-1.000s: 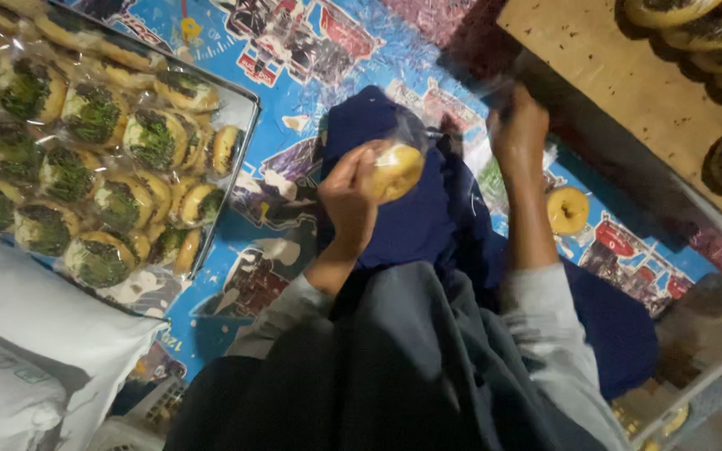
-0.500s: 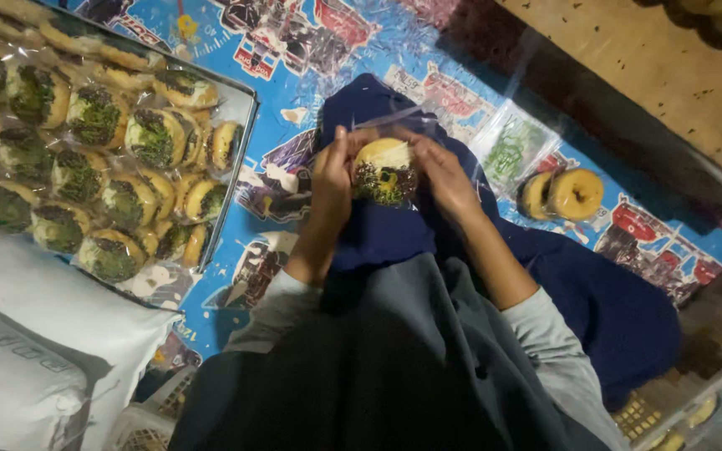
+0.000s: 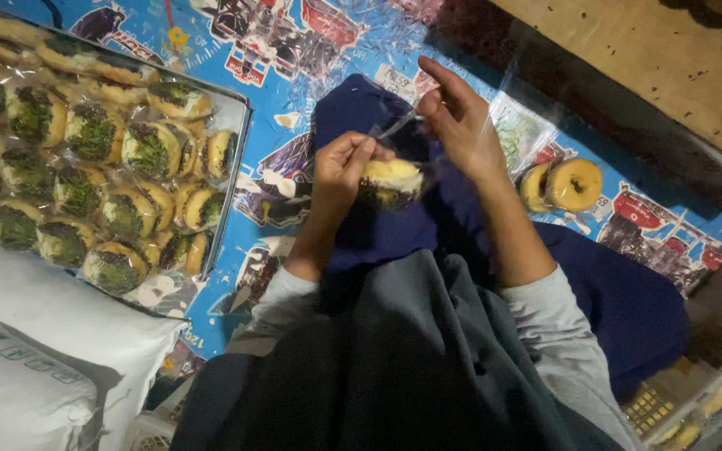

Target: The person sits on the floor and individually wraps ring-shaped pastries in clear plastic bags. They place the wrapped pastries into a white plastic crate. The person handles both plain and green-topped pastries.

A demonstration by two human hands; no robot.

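Note:
My left hand [image 3: 340, 171] and my right hand [image 3: 459, 123] hold a clear plastic bag [image 3: 407, 138] with a round donut [image 3: 389, 181] inside, dark topping on its lower side. The left fingers pinch the bag's mouth beside the donut. My right hand grips the bag's upper edge, fingers partly spread. Both hands hover over my lap, covered in dark blue cloth [image 3: 394, 225].
A metal tray [image 3: 234, 159] at the left holds several wrapped donuts with green topping. Two plain donuts [image 3: 561, 185] lie on the colourful printed mat [image 3: 277, 58] at the right. White sacks [image 3: 35, 351] sit at lower left; a wooden surface [image 3: 653, 58] is at top right.
One second ago my right hand was reaching away to the right while the left held the donut alone. It came back, and both hands now hold the bagged donut lower over my lap.

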